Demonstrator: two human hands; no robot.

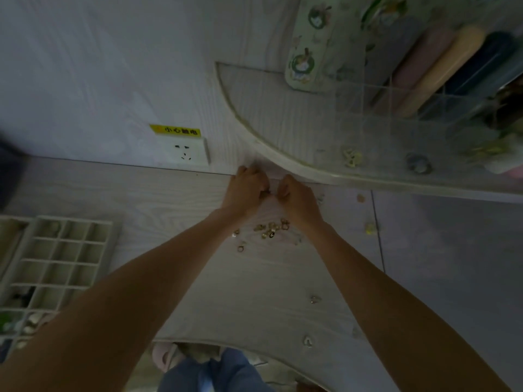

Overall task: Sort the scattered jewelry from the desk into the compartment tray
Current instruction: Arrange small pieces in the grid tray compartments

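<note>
Both arms reach across the pale wooden desk [175, 210] toward the back wall. My left hand [246, 190] and my right hand [297, 198] meet fingertip to fingertip, fingers curled around something small and dark that I cannot make out. Just in front of the hands lies a cluster of gold jewelry [268, 230], mostly rings. Single pieces lie further off: one [314, 299], another [308, 340] near the front edge, a yellowish piece [370, 228] to the right. The white compartment tray [60, 261] sits at the desk's left edge, some lower cells holding items.
A wall socket [185, 152] with a yellow warning label sits on the wall behind the desk. A curved shelf [283, 154] at the upper right carries a clear organizer [410, 114] with boxes and trinkets. My legs and the floor show below the desk's front edge.
</note>
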